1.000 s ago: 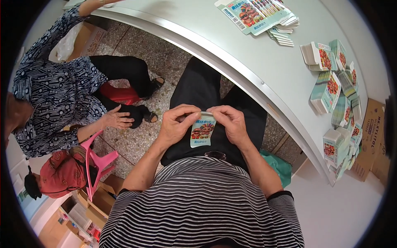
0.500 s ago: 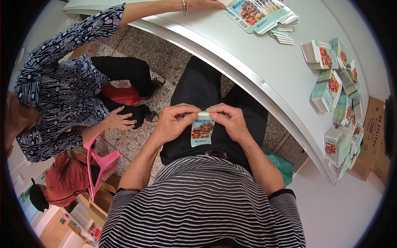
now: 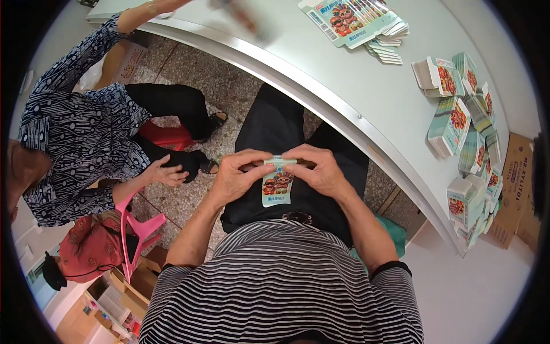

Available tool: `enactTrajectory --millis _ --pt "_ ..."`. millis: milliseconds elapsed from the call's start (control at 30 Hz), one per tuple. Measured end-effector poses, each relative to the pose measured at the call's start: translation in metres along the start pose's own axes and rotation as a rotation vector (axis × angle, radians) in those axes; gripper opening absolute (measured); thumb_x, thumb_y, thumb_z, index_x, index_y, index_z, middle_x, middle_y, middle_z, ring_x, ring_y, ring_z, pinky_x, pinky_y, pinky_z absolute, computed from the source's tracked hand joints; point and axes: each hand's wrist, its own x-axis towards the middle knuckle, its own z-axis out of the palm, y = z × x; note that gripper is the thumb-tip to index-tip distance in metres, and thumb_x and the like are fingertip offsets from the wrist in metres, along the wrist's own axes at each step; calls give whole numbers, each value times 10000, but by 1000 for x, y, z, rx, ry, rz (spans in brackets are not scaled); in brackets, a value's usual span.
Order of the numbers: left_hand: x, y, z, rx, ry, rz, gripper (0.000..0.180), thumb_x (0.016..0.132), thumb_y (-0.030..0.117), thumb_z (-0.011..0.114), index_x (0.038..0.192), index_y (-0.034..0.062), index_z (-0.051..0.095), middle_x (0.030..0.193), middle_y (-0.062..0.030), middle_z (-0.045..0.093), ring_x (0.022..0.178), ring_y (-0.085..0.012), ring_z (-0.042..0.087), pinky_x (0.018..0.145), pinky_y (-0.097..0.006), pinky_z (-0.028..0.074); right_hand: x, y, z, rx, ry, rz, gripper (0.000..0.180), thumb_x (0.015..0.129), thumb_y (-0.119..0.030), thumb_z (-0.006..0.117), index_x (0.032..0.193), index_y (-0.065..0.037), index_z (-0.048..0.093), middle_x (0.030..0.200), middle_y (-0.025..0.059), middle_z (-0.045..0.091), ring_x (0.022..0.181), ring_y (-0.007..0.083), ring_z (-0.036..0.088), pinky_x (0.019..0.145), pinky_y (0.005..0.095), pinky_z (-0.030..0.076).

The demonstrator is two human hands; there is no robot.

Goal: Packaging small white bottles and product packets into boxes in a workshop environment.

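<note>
Over my lap, a small flat pale-green packet (image 3: 277,191) with colourful cartoon figures hangs upright between my hands. My left hand (image 3: 236,176) pinches its upper left edge between thumb and fingers. At the upper right edge, my right hand (image 3: 321,174) grips it the same way, with the thumb lying across the printed front. The fingertips of both hands nearly meet along the packet's top. Part of that top edge is hidden behind my thumbs and fingers.
Fanned flat printed cartons (image 3: 352,23) lie on the white curved table (image 3: 321,63). Several carton stacks (image 3: 450,129) crowd its right end, beside a brown cardboard box (image 3: 511,189). At left, a co-worker in a patterned top (image 3: 86,126) reaches over the table. A pink chair (image 3: 134,232) stands behind.
My thumbs have moved inward and down over the packet's front, and my fingers have curled over its top. The co-worker's hand has left the fanned cartons, and a blurred carton moves across the table.
</note>
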Motion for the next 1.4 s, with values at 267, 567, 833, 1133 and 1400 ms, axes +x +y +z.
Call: enactTrajectory --millis 267,567,833,1133,1400 --pt "29 2 8 -266 414 57 352 951 71 613 1280 -26 532 1026 -100 682 818 -134 666 691 -255 549 99 -142 -61 -158 475 -374 433 797 -202 763 1129 40 627 964 121 676 823 188 678 742 319 528" --pt "26 -9 34 -316 304 15 311 933 111 659 1210 -12 588 1004 -63 687 783 -94 643 685 -226 527 168 -122 -102 -1594 721 -250 627 631 -442 821 1027 25 690 1060 200 612 1006 356 571 867 468 481" --pt "30 -14 38 -318 289 3 277 937 91 653 1182 -27 603 979 -78 700 776 -110 659 670 -235 536 172 -121 -107 -1545 839 -227 719 610 -444 851 1105 39 657 1130 203 616 1068 353 557 924 463 459" --pt "46 2 33 -330 345 95 266 942 84 642 1178 -32 601 999 -96 703 780 -131 672 673 -243 547 167 -125 -102 -1503 844 -533 419 783 -384 756 1108 -123 709 1105 134 657 1064 304 572 885 446 455" --pt "60 27 29 -315 377 152 250 931 108 666 1144 -16 627 937 -54 685 762 -92 652 676 -222 539 178 -104 -134 -1559 1048 -760 278 854 -345 696 1066 -169 730 1059 91 675 997 277 599 854 406 464"
